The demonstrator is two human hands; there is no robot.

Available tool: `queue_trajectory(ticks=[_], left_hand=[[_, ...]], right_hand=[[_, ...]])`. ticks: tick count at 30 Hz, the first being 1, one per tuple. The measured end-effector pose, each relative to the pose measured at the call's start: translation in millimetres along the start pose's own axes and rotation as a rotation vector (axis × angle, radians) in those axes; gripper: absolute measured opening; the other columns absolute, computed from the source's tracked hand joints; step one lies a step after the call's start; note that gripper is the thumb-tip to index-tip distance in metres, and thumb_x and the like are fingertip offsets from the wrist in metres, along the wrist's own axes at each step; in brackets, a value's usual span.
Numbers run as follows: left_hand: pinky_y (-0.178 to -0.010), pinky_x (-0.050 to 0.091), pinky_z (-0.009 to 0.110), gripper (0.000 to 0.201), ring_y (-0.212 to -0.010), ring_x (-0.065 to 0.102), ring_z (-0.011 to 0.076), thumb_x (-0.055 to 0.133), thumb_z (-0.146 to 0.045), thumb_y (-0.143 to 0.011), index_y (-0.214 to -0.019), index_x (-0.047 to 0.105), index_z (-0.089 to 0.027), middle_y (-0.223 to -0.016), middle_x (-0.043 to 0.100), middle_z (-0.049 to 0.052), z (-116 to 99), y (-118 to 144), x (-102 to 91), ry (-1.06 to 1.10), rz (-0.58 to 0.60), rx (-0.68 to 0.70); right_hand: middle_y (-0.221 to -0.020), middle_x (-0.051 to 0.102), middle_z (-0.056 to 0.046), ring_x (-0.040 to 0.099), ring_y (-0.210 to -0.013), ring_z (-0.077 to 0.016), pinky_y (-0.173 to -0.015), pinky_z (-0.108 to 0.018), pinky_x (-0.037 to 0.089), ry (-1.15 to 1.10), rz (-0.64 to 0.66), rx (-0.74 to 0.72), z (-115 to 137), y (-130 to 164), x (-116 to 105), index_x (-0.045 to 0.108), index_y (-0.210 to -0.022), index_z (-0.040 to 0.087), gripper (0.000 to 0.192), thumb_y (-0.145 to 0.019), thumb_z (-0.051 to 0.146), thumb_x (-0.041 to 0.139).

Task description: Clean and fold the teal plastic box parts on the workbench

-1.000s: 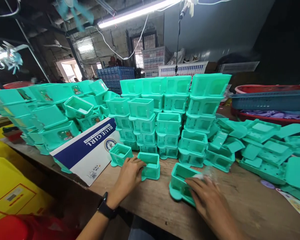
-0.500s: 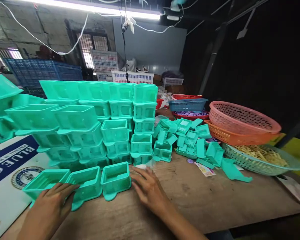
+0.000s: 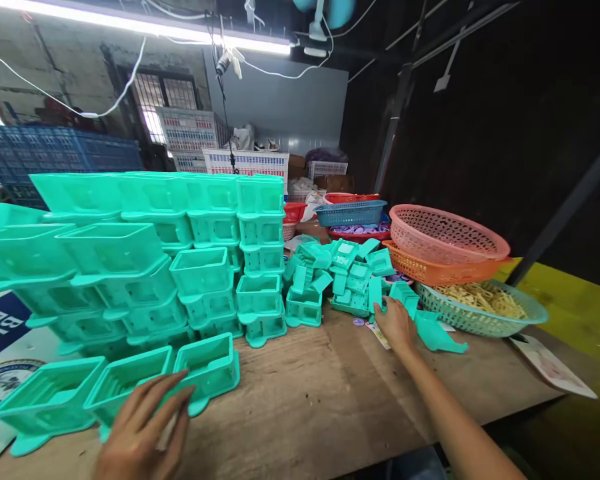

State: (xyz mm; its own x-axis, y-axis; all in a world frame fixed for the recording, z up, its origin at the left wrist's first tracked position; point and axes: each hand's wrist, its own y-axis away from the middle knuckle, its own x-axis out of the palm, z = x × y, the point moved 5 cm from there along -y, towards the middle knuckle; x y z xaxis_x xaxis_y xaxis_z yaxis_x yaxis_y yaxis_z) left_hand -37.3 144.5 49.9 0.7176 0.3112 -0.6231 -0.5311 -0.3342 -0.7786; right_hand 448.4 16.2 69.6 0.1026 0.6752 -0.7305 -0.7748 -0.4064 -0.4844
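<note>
— So, did you catch that? Half a second back the right hand (image 3: 394,325) lay flat on the worktop (image 3: 320,393) just beside the row of three green boxes (image 3: 207,365). Now it has gone out to the loose heap of green parts (image 3: 347,280), on the side of the heap nearest the baskets.

— Holding anything?

— Hard to say. Its fingers are spread and rest at the near edge of the heap, touching a flat green piece (image 3: 436,333) that lies just beside it. I cannot tell whether they have closed on it.

— And the left hand (image 3: 145,427)?

— Hardly moved. It lies open, fingers apart, on the middle box (image 3: 125,383) of that row, on the near rim. Not clamped, only pressing or steadying.

— Where do the boxes sit, then?

— All three stand side by side, open side up, well apart from the heap, in front of the tall wall of stacked boxes (image 3: 180,247). They look lined up and waiting, to my eye.

— So the row is done with?

— My guess only: lining up is finished, and the heap is where the next piece comes from. The pink basket (image 3: 447,233) beyond the heap is untouched.
</note>
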Motion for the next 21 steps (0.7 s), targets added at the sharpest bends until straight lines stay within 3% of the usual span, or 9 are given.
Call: queue_trajectory(ticks=[3, 6, 9, 11, 13, 17, 19, 21], left_hand=[[-0.085, 0.064, 0.038, 0.027, -0.11, 0.064, 0.0243, 0.056, -0.011, -0.092, -0.114, 0.064, -0.026, -0.116, 0.072, 0.004, -46, -28, 15.8, 0.001, 0.017, 0.091], [-0.089, 0.065, 0.044, 0.026, -0.11, 0.063, 0.0266, 0.048, -0.006, -0.092, -0.105, 0.063, -0.023, -0.113, 0.072, 0.006, -77, -56, 44.7, 0.101, 0.101, 0.049], [-0.095, 0.062, 0.052, 0.025, -0.111, 0.063, 0.0297, 0.047, -0.005, -0.091, -0.102, 0.063, -0.02, -0.119, 0.07, 0.008, -99, -85, 84.7, 0.179, 0.38, -0.021], [-0.105, 0.057, 0.052, 0.032, -0.12, 0.06, 0.0315, 0.047, -0.002, -0.088, -0.112, 0.063, -0.016, -0.127, 0.067, 0.011, -111, -105, 110.2, 0.169, 0.572, -0.037], [-0.116, 0.049, 0.05, 0.049, -0.133, 0.053, 0.0323, 0.049, 0.001, -0.084, -0.13, 0.056, -0.011, -0.141, 0.06, 0.016, -121, -125, 131.8, 0.141, 0.673, -0.025], [-0.114, 0.049, 0.049, 0.079, -0.137, 0.05, 0.0363, 0.061, 0.002, -0.074, -0.148, 0.035, -0.004, -0.148, 0.051, 0.024, -131, -159, 166.7, 0.108, 0.709, -0.079], [-0.106, 0.054, 0.048, 0.077, -0.13, 0.055, 0.038, 0.064, 0.001, -0.072, -0.145, 0.038, -0.001, -0.141, 0.055, 0.025, -132, -168, 177.5, 0.092, 0.719, -0.127], [-0.102, 0.055, 0.047, 0.056, -0.124, 0.058, 0.0372, 0.061, -0.001, -0.078, -0.133, 0.05, -0.002, -0.135, 0.058, 0.025, -134, -170, 180.5, 0.088, 0.717, -0.154]], right_hand=[[-0.09, 0.074, -0.024, 0.07, -0.09, -0.041, -0.073, -0.046, 0.053, -0.032, 0.074, 0.077, -7, -17, 7, 0.075, -0.087, 0.011, 0.029, -0.078, 0.03, 0.055], [-0.083, 0.075, -0.019, 0.071, -0.079, -0.0359, -0.07, -0.042, 0.053, -0.143, 0.082, 0.082, -9, -27, 2, 0.076, -0.085, 0.013, 0.036, -0.072, 0.039, 0.055], [-0.086, 0.077, -0.016, 0.071, -0.075, -0.0333, -0.068, -0.042, 0.055, -0.269, 0.069, 0.026, -5, -20, -17, 0.077, -0.096, 0.012, 0.06, -0.072, 0.06, 0.049], [-0.086, 0.077, -0.014, 0.071, -0.075, -0.033, -0.067, -0.041, 0.056, -0.328, 0.071, -0.018, -2, -1, -33, 0.077, -0.098, 0.013, 0.071, -0.07, 0.071, 0.048], [-0.088, 0.078, -0.011, 0.073, -0.078, -0.0314, -0.068, -0.039, 0.057, -0.326, 0.063, -0.156, 3, 26, -49, 0.078, -0.098, 0.017, 0.065, -0.076, 0.072, 0.052], [-0.094, 0.077, -0.006, 0.073, -0.084, -0.0235, -0.068, -0.035, 0.055, -0.003, -0.093, -0.737, 3, 100, -62, 0.074, -0.107, 0.022, 0.038, -0.103, 0.04, 0.041], [-0.091, 0.077, -0.005, 0.073, -0.082, -0.0225, -0.07, -0.036, 0.054, 0.152, -0.235, -0.876, -15, 132, -58, 0.072, -0.107, 0.02, 0.037, -0.104, 0.03, 0.036], [-0.09, 0.077, -0.004, 0.072, -0.081, -0.0217, -0.072, -0.036, 0.052, 0.208, -0.318, -0.97, -35, 156, -50, 0.071, -0.106, 0.023, 0.033, -0.101, 0.024, 0.039]])
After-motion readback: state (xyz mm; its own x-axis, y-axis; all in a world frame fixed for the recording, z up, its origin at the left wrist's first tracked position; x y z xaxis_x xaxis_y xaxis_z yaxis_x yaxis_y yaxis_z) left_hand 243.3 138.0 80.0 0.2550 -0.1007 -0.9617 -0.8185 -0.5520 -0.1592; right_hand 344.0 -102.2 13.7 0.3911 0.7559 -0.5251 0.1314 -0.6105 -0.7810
